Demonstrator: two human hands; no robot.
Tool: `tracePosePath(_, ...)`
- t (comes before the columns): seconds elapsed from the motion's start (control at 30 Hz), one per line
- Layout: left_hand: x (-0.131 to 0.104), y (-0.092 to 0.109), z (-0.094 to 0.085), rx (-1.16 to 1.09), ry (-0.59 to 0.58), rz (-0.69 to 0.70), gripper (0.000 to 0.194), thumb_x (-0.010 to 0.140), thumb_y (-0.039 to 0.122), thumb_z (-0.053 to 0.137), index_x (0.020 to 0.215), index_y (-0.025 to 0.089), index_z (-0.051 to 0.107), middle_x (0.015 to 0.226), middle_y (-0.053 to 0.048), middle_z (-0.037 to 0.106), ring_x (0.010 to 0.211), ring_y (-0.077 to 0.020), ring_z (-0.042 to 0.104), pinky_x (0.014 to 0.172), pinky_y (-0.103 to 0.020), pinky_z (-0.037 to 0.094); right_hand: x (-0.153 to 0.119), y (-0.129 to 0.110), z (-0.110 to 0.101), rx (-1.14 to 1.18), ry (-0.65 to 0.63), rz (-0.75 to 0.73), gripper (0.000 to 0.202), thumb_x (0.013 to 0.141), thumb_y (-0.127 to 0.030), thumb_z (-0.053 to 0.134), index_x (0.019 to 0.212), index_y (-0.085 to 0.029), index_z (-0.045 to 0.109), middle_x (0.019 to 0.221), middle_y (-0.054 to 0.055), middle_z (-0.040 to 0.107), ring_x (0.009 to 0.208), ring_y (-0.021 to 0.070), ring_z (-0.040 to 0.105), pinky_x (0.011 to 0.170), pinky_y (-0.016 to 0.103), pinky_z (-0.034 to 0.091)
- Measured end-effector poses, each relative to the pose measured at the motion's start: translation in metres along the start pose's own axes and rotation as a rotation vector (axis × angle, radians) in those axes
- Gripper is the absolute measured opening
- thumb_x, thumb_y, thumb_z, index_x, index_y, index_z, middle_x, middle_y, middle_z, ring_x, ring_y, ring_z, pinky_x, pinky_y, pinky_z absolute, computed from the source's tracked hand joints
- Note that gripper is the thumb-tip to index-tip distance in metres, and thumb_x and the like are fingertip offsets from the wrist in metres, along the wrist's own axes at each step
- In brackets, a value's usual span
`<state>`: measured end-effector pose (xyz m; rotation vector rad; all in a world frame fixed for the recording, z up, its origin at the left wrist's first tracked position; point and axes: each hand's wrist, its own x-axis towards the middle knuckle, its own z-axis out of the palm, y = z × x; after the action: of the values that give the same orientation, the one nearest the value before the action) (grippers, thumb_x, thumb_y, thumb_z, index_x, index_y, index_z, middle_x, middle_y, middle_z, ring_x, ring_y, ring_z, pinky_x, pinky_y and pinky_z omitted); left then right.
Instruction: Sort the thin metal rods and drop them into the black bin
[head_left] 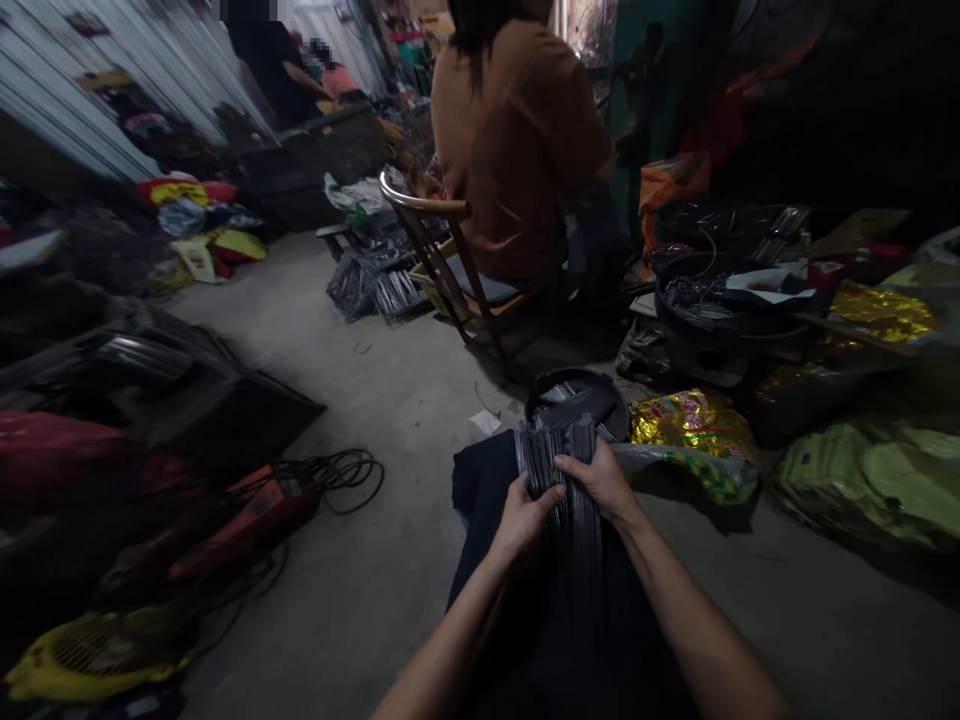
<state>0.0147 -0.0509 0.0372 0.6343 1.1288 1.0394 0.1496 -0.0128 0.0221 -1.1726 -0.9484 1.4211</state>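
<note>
A bundle of thin dark strips (559, 455) lies lengthwise over the dark cloth (480, 490) on my lap. My left hand (525, 518) is closed on the bundle's left side, its thumb across the strips. On the right side, my right hand (598, 480) grips the same bundle, thumb over the top; the other fingers are mostly hidden. Just beyond the bundle's far end sits a round black basin (619, 415) with more thin pieces and something dark in it.
A person in a brown shirt (510, 150) sits on a chair (427, 207) ahead. Gold packaging (694, 420) lies right of the basin. An orange tool (259, 510) with a coiled cable (367, 485) is at left. Another black basin (720, 315) stands at right.
</note>
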Motion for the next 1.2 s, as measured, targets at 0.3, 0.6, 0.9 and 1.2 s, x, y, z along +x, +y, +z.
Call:
tracePosePath(0.3, -0.004, 0.003, 0.001, -0.014, 0.001, -0.003, 0.049, 0.062, 0.028, 0.083, 0.105, 0.011, 0.066, 0.094, -0.008, 0.074, 0.082, -0.0215, 0.069, 0.078, -0.032, 0.054, 0.000, 0.001, -0.005, 0.003, 0.019, -0.016, 0.048, 0.067, -0.033, 0.076, 0.109, -0.020, 0.060, 0.102, 0.004, 0.071, 0.095, 0.0235, 0.065, 0.090, 0.038, 0.050)
tracePosePath(0.6, -0.003, -0.001, -0.004, -0.004, 0.012, -0.017, 0.038, 0.062, 0.027, 0.082, 0.094, 0.012, 0.068, 0.081, -0.005, 0.072, 0.068, -0.0181, 0.066, 0.069, -0.030, 0.053, -0.001, -0.004, 0.000, 0.010, 0.004, 0.003, 0.051, 0.064, -0.034, 0.081, 0.108, -0.020, 0.059, 0.102, 0.005, 0.071, 0.094, 0.0235, 0.067, 0.088, 0.038, 0.051)
tracePosePath(0.9, 0.000, -0.005, -0.007, 0.008, -0.013, 0.023, 0.047, 0.061, 0.028, 0.085, 0.101, 0.012, 0.067, 0.096, -0.009, 0.074, 0.085, -0.0235, 0.069, 0.082, -0.035, 0.053, -0.001, -0.002, -0.005, 0.045, 0.016, 0.006, 0.047, 0.064, -0.032, 0.076, 0.108, -0.020, 0.061, 0.104, 0.004, 0.071, 0.097, 0.0249, 0.066, 0.091, 0.039, 0.050)
tracePosePath(1.2, -0.003, 0.000, 0.001, -0.006, 0.000, 0.006, 0.046, 0.060, 0.028, 0.086, 0.098, 0.013, 0.067, 0.089, -0.007, 0.075, 0.078, -0.0222, 0.070, 0.077, -0.034, 0.055, -0.001, -0.009, 0.002, 0.019, -0.035, 0.012, 0.054, 0.062, -0.035, 0.081, 0.109, -0.020, 0.060, 0.104, 0.006, 0.072, 0.098, 0.0257, 0.067, 0.090, 0.040, 0.051)
